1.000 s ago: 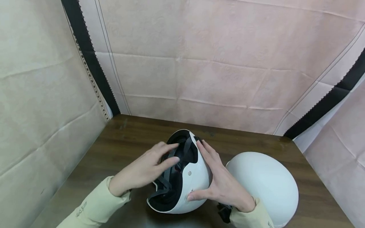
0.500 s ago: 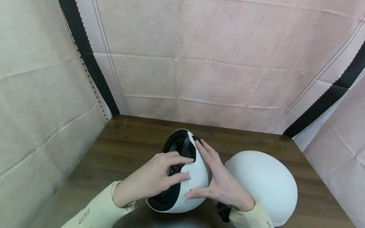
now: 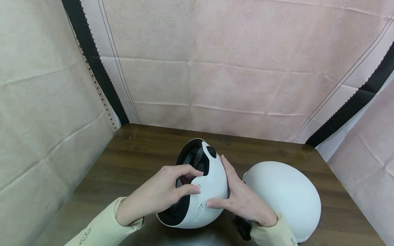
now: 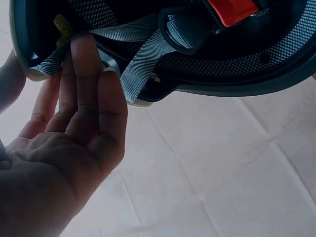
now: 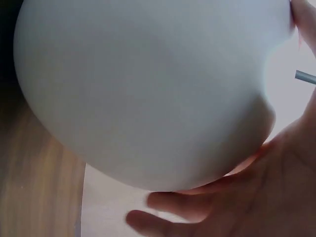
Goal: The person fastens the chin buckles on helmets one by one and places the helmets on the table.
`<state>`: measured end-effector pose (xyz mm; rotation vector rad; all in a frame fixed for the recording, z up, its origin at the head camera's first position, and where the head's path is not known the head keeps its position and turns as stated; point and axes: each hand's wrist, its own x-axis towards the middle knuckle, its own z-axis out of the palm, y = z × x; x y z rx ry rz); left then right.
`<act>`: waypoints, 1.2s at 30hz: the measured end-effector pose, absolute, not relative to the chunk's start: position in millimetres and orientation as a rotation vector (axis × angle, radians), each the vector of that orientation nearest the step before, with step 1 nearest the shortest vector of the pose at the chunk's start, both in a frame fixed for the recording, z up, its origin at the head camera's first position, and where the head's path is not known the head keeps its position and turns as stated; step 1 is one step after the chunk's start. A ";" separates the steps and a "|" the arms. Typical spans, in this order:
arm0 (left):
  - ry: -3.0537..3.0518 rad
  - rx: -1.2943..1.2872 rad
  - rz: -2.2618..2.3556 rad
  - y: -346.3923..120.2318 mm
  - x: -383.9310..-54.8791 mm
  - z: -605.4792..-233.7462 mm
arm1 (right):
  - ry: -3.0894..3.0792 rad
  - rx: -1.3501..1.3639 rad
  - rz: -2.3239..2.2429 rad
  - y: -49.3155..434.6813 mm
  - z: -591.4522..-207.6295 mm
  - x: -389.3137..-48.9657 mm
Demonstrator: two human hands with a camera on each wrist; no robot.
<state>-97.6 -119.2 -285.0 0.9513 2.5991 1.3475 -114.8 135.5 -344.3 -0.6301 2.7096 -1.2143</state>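
A white helmet [image 3: 212,181] lies tilted on the table in the head view, its black-lined opening towards the left. My left hand [image 3: 150,193] pinches the rim, thumb on the white shell and fingers inside. In the left wrist view, those fingers reach in beside a grey strap [image 4: 143,61]; a red tab [image 4: 234,10] shows in the dark interior. My right hand [image 3: 243,196] rests against the shell's right side, fingers extended and thumb apart. The right wrist view shows its fingers along the smooth shell [image 5: 148,98]. A round black part [image 3: 211,151] sits near the helmet's top.
A second white helmet [image 3: 286,198] stands dome up at the right, close beside my right forearm. Part of a black item [image 3: 243,227] shows under the right wrist. The brown wooden table [image 3: 147,147] ends at pale fabric walls [image 3: 215,85] at the back and sides.
My left hand has gone from above the opening to the rim, which it now pinches. The helmet has turned slightly, showing its vent holes. My right hand has shifted, uncovering the round black part.
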 end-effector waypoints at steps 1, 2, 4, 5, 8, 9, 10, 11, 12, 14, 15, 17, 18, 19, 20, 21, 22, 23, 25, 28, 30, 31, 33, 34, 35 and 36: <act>2.602 0.951 1.344 -119.1 -97.5 -284.6 | 2.698 -0.611 -1.217 135.9 -344.0 -115.0; 2.604 0.948 1.341 -119.0 -97.3 -284.1 | 2.688 -0.594 -1.219 136.2 -343.7 -115.1; 2.606 0.939 1.334 -118.8 -96.8 -283.3 | 2.678 -0.569 -1.222 136.7 -343.3 -115.2; 2.605 0.932 1.332 -118.8 -96.4 -282.9 | 2.673 -0.563 -1.223 136.9 -343.2 -115.2; 2.602 0.906 1.336 -119.7 -94.6 -282.7 | 2.667 -0.565 -1.211 137.9 -343.6 -115.8; 2.601 0.901 1.340 -120.1 -94.0 -282.7 | 2.654 -0.565 -1.212 138.5 -344.0 -116.1; 2.599 0.898 1.347 -120.5 -93.4 -282.7 | 2.634 -0.563 -1.221 139.2 -344.5 -116.4; 2.593 0.894 1.355 -121.0 -92.8 -282.7 | 2.610 -0.559 -1.231 140.0 -345.1 -116.8; 2.590 0.890 1.362 -121.5 -92.3 -282.7 | 2.585 -0.555 -1.245 140.9 -345.7 -117.3; 2.584 0.886 1.373 -122.7 -91.5 -282.6 | 2.534 -0.538 -1.276 142.3 -347.0 -118.0; 2.584 0.886 1.375 -123.3 -91.2 -282.5 | 2.516 -0.533 -1.294 142.6 -347.6 -118.5; 2.585 0.877 1.372 -124.9 -90.8 -282.2 | 2.502 -0.523 -1.308 142.8 -348.6 -119.2; 2.591 0.875 1.366 -125.6 -90.6 -282.0 | 2.505 -0.523 -1.312 142.4 -348.8 -119.4; 2.602 0.877 1.358 -126.3 -90.4 -281.9 | 2.509 -0.522 -1.315 141.9 -348.8 -119.5; 2.625 0.883 1.339 -127.2 -90.3 -281.9 | 2.511 -0.521 -1.320 141.3 -348.7 -119.6; 2.652 0.894 1.317 -127.8 -90.3 -282.0 | 2.516 -0.521 -1.320 140.7 -348.5 -119.6; 2.684 0.896 1.290 -128.4 -89.8 -281.8 | 2.521 -0.521 -1.317 139.9 -348.2 -119.5; 2.715 0.887 1.262 -128.8 -89.0 -281.4 | 2.531 -0.521 -1.315 139.2 -347.8 -119.4; 2.767 0.874 1.213 -129.2 -87.5 -280.5 | 2.552 -0.525 -1.312 137.7 -346.9 -119.1; 2.793 0.821 1.171 -129.3 -84.7 -278.3 | 2.601 -0.535 -1.303 135.0 -345.5 -118.3; 2.789 0.805 1.171 -129.7 -83.9 -277.5 | 2.629 -0.545 -1.304 133.0 -344.5 -117.9; 2.789 0.799 1.171 -129.8 -83.8 -277.2 | 2.639 -0.544 -1.307 132.3 -344.2 -117.5; 2.791 0.793 1.173 -130.0 -84.0 -277.0 | 2.661 -0.538 -1.308 131.1 -344.0 -116.6; 2.791 0.791 1.177 -130.1 -84.2 -277.0 | 2.667 -0.534 -1.310 130.6 -343.9 -116.2; 2.790 0.792 1.178 -130.2 -84.4 -277.0 | 2.672 -0.527 -1.313 130.1 -343.9 -115.6; 2.785 0.798 1.184 -130.3 -84.7 -277.1 | 2.678 -0.518 -1.315 129.6 -343.9 -115.1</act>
